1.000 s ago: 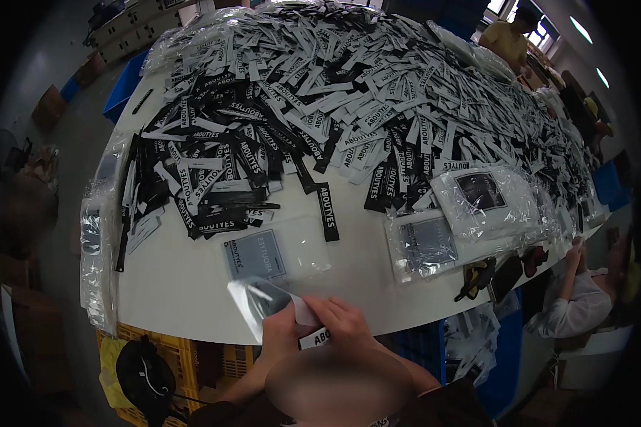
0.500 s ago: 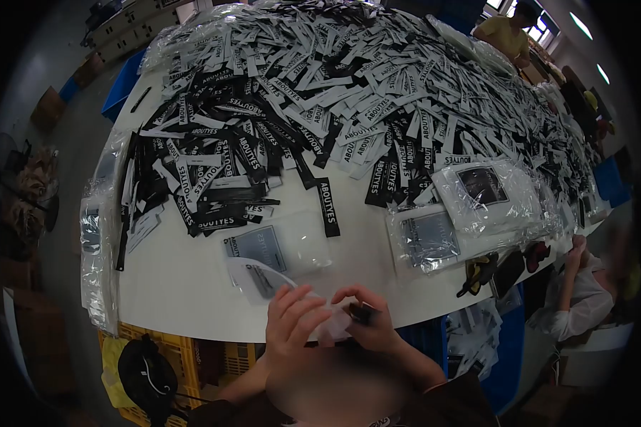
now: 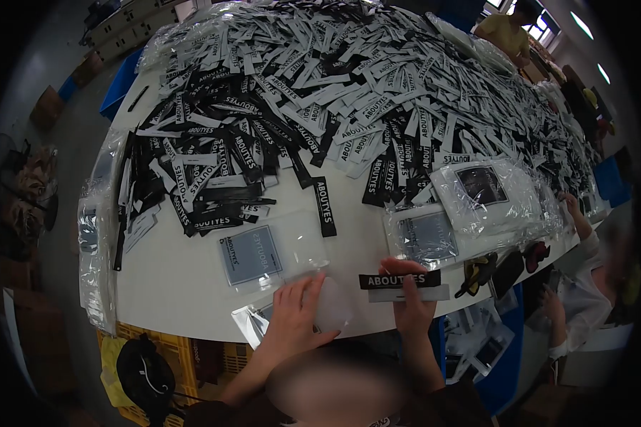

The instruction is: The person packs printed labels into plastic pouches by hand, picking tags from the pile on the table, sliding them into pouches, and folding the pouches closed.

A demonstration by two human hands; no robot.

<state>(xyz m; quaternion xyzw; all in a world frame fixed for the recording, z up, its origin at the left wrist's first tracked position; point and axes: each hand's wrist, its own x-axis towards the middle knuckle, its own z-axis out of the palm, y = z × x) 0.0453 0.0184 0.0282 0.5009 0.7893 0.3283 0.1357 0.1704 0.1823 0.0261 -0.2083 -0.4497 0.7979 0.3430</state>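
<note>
My right hand (image 3: 414, 313) grips a black strip (image 3: 377, 281) lettered ABOUTYES, with a pale grey strip (image 3: 434, 292) showing just below it. The thumb crosses over the front of both. Near the table's front edge, my left hand (image 3: 292, 317) lies with its fingers stretched out over a clear plastic bag (image 3: 332, 302). Part of that bag is hidden under the palm. Just beyond the left fingers, a stack of clear bags with a grey printed panel (image 3: 251, 256) rests on the table.
A large heap of black and white strips (image 3: 377, 107) covers the far table. Packs of clear bags (image 3: 491, 199) sit at right, another pack (image 3: 96, 249) at the left edge. A blue bin (image 3: 506, 334) stands below. Other people are at right and far right.
My hands have moved apart. The right hand has gone right and now shows the strips face up; the left has come down onto the clear bag, which was raised between both hands.
</note>
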